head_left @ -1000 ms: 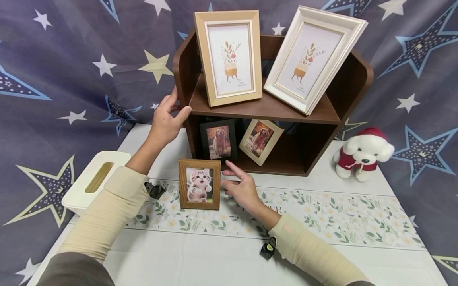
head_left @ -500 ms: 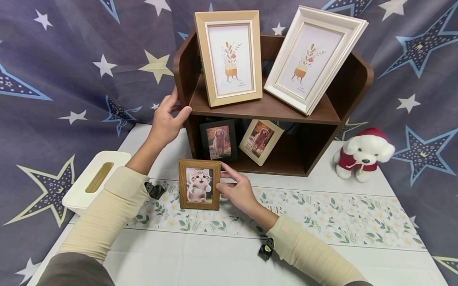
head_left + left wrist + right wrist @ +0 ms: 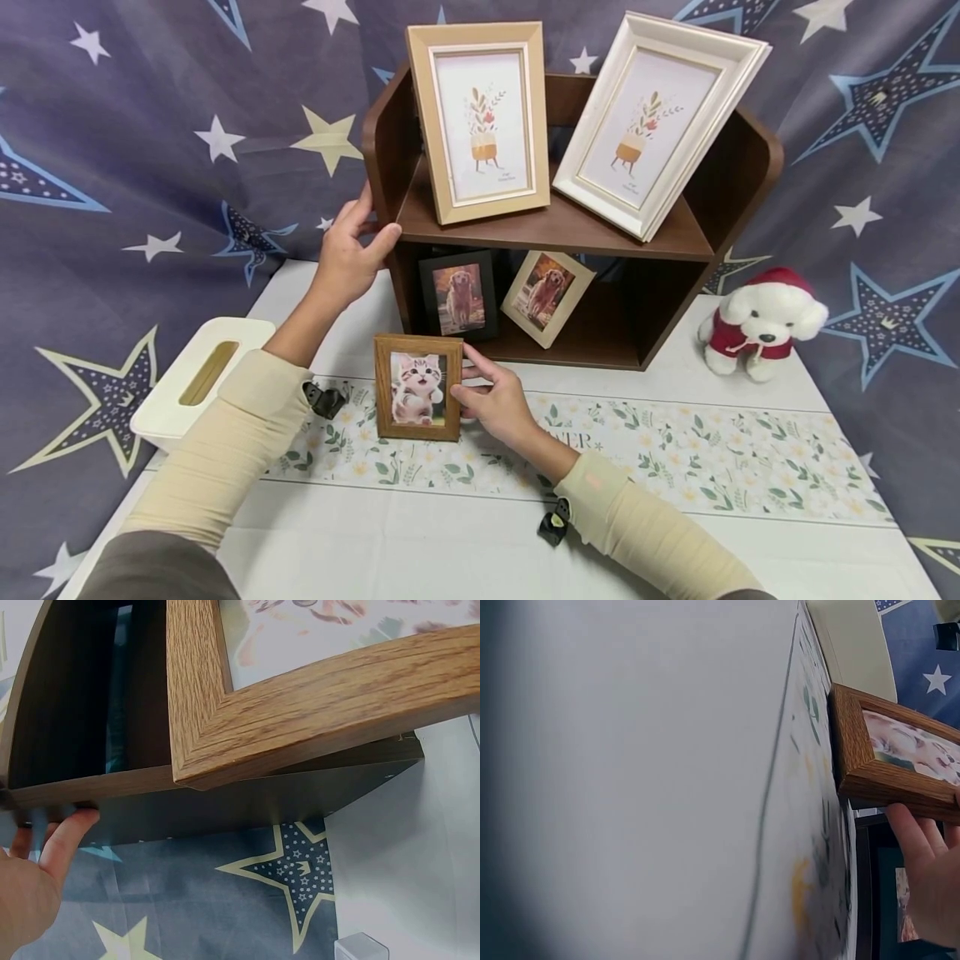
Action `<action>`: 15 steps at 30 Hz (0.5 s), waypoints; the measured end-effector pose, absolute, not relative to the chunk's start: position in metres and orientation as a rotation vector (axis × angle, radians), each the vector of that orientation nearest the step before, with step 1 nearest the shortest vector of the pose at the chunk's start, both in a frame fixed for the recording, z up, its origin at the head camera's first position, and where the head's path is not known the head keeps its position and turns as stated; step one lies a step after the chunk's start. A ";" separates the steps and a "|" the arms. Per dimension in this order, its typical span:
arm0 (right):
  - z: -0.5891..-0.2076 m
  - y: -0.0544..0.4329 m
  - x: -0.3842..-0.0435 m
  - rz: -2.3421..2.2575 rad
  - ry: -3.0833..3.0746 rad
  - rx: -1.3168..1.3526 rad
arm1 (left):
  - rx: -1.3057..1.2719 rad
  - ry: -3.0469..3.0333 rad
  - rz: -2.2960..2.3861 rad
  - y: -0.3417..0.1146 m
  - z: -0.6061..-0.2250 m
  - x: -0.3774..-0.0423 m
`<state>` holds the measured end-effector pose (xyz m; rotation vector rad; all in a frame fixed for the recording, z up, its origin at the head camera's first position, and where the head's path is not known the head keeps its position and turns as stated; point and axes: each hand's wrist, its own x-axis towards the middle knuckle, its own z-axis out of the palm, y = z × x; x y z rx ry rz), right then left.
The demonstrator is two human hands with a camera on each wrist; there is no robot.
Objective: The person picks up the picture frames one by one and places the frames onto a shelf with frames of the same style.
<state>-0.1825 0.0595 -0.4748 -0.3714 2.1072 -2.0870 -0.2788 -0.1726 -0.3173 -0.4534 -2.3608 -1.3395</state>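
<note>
A wood-grain photo frame [image 3: 418, 431] with a kitten picture stands upright on the table in front of a dark brown shelf [image 3: 570, 225]. My right hand [image 3: 495, 404] pinches its right edge, the thumb overlapping the front and the forefinger at the upper corner. In the right wrist view, fingers [image 3: 911, 836] lie against the side of that frame. My left hand [image 3: 348, 258] rests against the shelf's left side panel, thumb near the front edge. The left wrist view shows its fingers [image 3: 69, 838] on the panel's outer face, below the edge.
A tan frame [image 3: 442, 167] and a tilted white frame [image 3: 592, 150] occupy the upper shelf. Below are a black frame [image 3: 431, 292] and a leaning beige frame [image 3: 577, 287]. A white tissue box [image 3: 168, 392] stands left, a plush dog [image 3: 765, 312] right. A floral runner [image 3: 697, 450] crosses the table.
My right hand has moved slightly left, from beside the kitten photo frame onto its right edge. The photo frame and my left hand have stayed in place.
</note>
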 end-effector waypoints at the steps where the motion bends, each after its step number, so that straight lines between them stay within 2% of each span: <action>1: -0.475 0.060 -0.183 -2.087 2.109 -0.380 | -0.453 -2.361 -1.342 -0.173 -0.317 -0.279; 15: -0.477 0.060 -0.184 -2.083 2.103 -0.388 | -0.448 -2.368 -1.338 -0.173 -0.318 -0.280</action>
